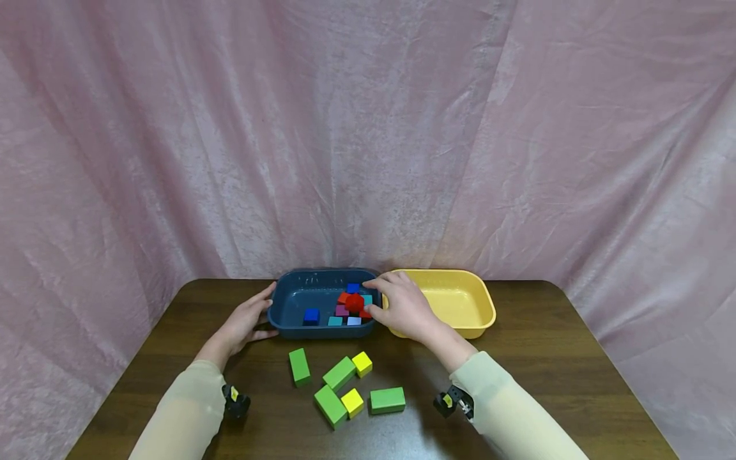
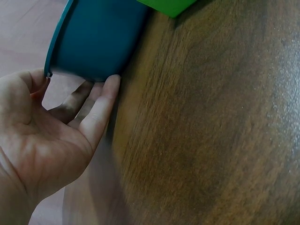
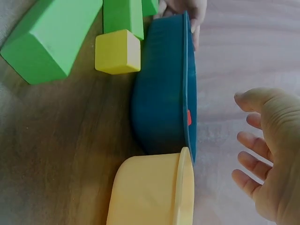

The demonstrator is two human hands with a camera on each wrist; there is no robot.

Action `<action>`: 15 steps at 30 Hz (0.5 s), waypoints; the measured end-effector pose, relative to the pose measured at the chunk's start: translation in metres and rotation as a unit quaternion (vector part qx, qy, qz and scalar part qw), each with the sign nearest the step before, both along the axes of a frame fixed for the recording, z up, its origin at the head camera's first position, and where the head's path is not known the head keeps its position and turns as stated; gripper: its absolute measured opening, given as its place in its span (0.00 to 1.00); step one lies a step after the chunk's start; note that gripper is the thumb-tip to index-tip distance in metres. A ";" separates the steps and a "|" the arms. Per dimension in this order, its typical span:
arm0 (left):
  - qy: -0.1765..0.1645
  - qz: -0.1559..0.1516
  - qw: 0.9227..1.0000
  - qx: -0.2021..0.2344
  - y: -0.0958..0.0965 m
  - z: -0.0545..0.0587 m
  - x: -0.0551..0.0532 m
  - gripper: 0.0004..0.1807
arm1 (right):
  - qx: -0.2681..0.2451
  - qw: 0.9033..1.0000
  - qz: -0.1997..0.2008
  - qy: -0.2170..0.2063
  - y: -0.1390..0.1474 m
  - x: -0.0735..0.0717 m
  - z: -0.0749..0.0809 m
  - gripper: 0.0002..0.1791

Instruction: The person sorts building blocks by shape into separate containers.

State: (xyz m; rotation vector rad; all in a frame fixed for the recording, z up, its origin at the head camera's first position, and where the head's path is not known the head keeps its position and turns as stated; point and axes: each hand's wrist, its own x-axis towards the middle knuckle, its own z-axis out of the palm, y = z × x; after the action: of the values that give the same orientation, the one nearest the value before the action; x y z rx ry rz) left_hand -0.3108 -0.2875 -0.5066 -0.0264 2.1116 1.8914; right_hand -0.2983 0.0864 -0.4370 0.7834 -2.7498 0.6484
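Green blocks and yellow blocks are scattered nearest. Beyond, a blue tray (coloured blocks inside) is touched by the left hand's extended fingers; over its right end, the right hand's fingers are loosely parted, released.

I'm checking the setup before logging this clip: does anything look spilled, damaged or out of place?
Nothing stands out. The blue tray and yellow tray stand upright, without visible damage. The green blocks and yellow blocks lie at mixed angles on the table, but look intact.
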 end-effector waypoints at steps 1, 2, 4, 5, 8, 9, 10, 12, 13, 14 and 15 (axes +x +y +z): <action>0.001 -0.001 1.000 0.000 0.000 0.000 0.000 0.31 | -0.003 1.000 0.004 0.003 0.000 0.002 0.000 0.26; 0.002 0.000 1.000 0.000 0.000 0.000 0.000 0.31 | -0.006 1.000 0.009 0.007 0.000 0.003 0.000 0.26; 0.002 0.001 1.000 0.000 0.000 0.001 0.000 0.31 | -0.010 1.000 0.018 0.014 0.001 0.006 0.000 0.26; 0.002 0.001 1.000 0.000 0.000 0.000 0.000 0.31 | -0.013 0.999 0.024 0.019 0.001 0.008 0.000 0.25; 0.000 0.004 1.000 0.001 0.000 0.000 0.000 0.31 | -0.021 0.998 0.043 0.033 0.002 0.012 0.000 0.25; 0.001 0.001 1.000 0.000 -0.001 0.000 0.000 0.31 | -0.022 0.998 0.047 0.036 0.002 0.014 0.000 0.25; 0.001 0.002 1.000 0.000 0.000 0.000 0.000 0.31 | -0.021 0.998 0.051 0.040 0.002 0.016 -0.001 0.25; -0.001 0.005 1.000 0.000 0.000 0.000 0.000 0.31 | -0.020 0.997 0.059 0.044 0.002 0.019 -0.001 0.25; 0.000 0.003 1.000 0.000 0.000 0.000 0.000 0.31 | -0.017 0.997 0.061 0.044 0.002 0.021 -0.001 0.24; 0.001 0.000 1.000 0.000 0.000 0.000 0.000 0.31 | -0.013 0.997 0.062 0.043 0.002 0.023 -0.001 0.24; 0.001 -0.001 1.000 0.000 0.000 0.000 0.000 0.31 | -0.011 0.997 0.064 0.042 0.002 0.025 -0.001 0.25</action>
State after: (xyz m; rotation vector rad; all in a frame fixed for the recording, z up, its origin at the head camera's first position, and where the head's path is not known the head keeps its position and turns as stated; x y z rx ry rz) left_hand -0.3105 -0.2872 -0.5066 -0.0241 2.1127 1.8904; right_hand -0.2736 0.0886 -0.4383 0.9659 -2.6297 0.6537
